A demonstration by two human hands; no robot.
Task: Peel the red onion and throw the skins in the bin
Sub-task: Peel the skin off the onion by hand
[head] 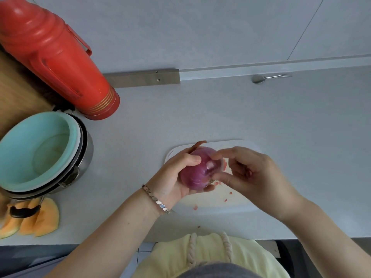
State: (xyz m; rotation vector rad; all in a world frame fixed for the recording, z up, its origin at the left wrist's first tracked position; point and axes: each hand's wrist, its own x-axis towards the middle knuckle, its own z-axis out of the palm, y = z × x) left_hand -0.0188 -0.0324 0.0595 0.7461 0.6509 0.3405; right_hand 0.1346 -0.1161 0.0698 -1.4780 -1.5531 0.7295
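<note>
A red onion (197,173) is held just above a white cutting board (236,199). My left hand (172,177) cups it from the left, thumb on top and fingers curled underneath. My right hand (251,173) is at the onion's right end, its fingertips pinching at the skin there. A strip of dry skin (197,145) sticks up behind the onion. Small skin scraps (226,195) lie on the board. No bin is in view.
A red thermos (56,57) lies at the back left. A teal bowl (38,149) sits stacked in a metal pot at the left, with melon slices (40,219) in front of it. A spoon (265,78) rests by the back wall. The counter edge runs near my body.
</note>
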